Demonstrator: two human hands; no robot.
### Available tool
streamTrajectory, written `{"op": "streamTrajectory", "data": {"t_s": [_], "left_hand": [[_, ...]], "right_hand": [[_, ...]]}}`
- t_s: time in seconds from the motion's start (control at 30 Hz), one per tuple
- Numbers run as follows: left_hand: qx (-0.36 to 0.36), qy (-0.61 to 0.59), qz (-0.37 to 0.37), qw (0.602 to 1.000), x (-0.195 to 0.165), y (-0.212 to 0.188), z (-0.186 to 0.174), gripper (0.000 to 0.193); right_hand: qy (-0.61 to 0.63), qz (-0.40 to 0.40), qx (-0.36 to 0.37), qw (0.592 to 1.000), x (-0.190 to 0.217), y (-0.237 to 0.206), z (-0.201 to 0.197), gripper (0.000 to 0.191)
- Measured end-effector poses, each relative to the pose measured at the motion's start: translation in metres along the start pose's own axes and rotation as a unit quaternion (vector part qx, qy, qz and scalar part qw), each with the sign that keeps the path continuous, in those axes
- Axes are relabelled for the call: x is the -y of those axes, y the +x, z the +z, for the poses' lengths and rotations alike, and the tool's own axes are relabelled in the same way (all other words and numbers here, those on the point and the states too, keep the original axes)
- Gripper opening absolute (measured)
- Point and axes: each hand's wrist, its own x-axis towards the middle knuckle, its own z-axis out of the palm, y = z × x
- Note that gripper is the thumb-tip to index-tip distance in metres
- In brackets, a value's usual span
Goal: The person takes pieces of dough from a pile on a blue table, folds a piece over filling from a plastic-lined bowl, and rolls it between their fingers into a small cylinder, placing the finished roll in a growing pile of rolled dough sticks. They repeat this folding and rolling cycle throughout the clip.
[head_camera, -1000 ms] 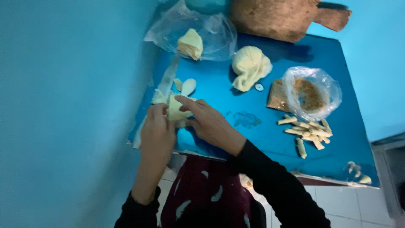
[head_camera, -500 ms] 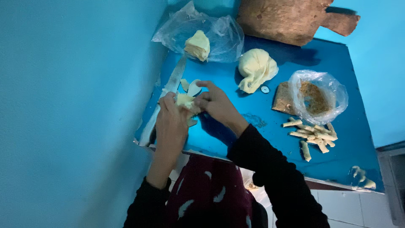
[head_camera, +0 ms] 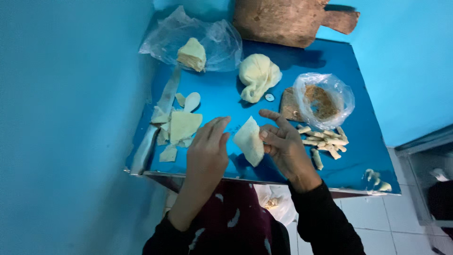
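Blue walls enclose a blue table (head_camera: 226, 101), your landmark for everything below. At its far edge a wooden board (head_camera: 288, 19) is cut off by the frame top, and a clear bag (head_camera: 188, 35) at the far left corner half veils a stack of sheets (head_camera: 192, 54). Contents of a second bag (head_camera: 325, 97), right of centre, show only as a brown mass. Pale bits (head_camera: 376, 179) at the near right corner are too small to identify.

Your right hand (head_camera: 283, 146) holds the wrapper (head_camera: 250, 140) over the table's near edge, pinched between thumb and fingers. It is a thin, pale, roughly triangular sheet, slightly curled. Your left hand (head_camera: 207, 151) hovers just beside it, fingers loosely bent, gripping nothing.

On the table's left side lie cut scraps (head_camera: 181, 127) beside a long knife (head_camera: 158, 120). A dough ball (head_camera: 258, 75) sits near centre; rolled sticks (head_camera: 325, 139) lie on the right.
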Motion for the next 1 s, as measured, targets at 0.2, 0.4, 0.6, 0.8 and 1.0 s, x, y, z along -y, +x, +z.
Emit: {"op": "streamTrajectory", "data": {"t_s": [0.2,0.4,0.6,0.8,1.0], "left_hand": [[0.028,0.025,-0.007,0.999,0.018,-0.006,-0.012,0.029],[0.13,-0.066,0.076,0.986,0.009,-0.026,0.013,0.034],[0.208,-0.002,0.149,0.967,0.011,-0.041,0.015,0.036],[0.211,-0.01,0.141,0.967,0.012,-0.05,0.017,0.029],[0.208,-0.011,0.14,0.968,0.016,-0.051,0.022,0.031]], "right_hand": [[-0.328,-0.205,-0.073,0.919,0.022,-0.014,-0.019,0.065],[-0.614,-0.108,0.022,0.781,-0.009,-0.037,0.011,0.07],[-0.675,-0.239,-0.192,0.671,0.014,-0.1,-0.073,0.054],[-0.873,-0.103,-0.319,0.353,0.014,-0.171,-0.159,0.057],[-0.918,-0.039,-0.298,0.259,-0.003,-0.192,-0.196,0.052]]}}
